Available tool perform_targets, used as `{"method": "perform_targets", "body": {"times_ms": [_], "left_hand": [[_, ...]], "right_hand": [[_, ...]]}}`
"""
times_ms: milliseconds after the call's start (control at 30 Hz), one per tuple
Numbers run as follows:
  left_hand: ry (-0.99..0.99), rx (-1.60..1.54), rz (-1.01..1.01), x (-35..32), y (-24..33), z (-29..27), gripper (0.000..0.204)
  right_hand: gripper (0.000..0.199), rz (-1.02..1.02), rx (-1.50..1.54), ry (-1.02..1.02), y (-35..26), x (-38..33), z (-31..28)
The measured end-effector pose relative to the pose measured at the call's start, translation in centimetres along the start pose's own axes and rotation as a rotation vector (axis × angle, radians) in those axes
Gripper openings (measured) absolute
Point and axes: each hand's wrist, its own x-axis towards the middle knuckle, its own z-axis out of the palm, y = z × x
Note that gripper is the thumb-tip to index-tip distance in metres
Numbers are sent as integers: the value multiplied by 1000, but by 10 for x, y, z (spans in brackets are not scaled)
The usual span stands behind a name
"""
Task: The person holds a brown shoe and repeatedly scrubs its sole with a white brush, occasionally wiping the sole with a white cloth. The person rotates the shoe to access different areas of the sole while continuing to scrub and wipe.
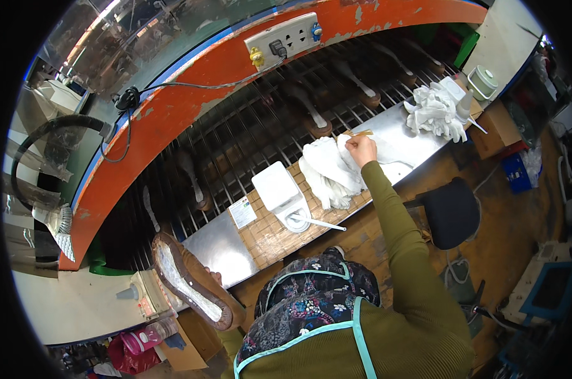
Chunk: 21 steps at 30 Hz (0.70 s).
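Note:
At the lower left, my left hand [216, 276] is mostly hidden behind a brown shoe [194, 283], with only fingertips showing at its edge. The shoe is held bottom up, with a long whitish strip along its underside. Over the bench, my right hand [363, 150] is closed in a pinch at a heap of white cloth [330, 169]. A small tan piece shows just beyond its fingertips; what exactly is pinched I cannot make out. Left of the cloth stands a white container [279, 188] beside a white round pot [297, 218] with a white-handled brush [324, 224] lying across it.
Behind the bench [223, 249], a metal-rod rack [235, 151] carries several brown shoes under an orange beam [191, 79] with a socket panel [285, 39]. More white cloth [434, 110] and a nozzle bottle [465, 106] lie right. A dark stool [451, 211] stands on the floor.

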Motion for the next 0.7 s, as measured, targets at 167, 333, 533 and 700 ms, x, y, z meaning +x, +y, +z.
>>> {"method": "perform_targets", "body": {"times_ms": [167, 333, 533, 700], "left_hand": [[-19, 3, -1, 6, -1, -1, 58], [-24, -34, -53, 16, -4, 5, 55], [70, 87, -55, 14, -10, 2, 52], [24, 60, -40, 12, -16, -23, 54]], "right_hand": [[23, -189, 78, -224, -33, -3, 30], [28, -204, -55, -247, -54, -5, 50], [24, -159, 36, -321, -46, -5, 48], [26, -258, 127, -257, -39, -17, 37]]}}
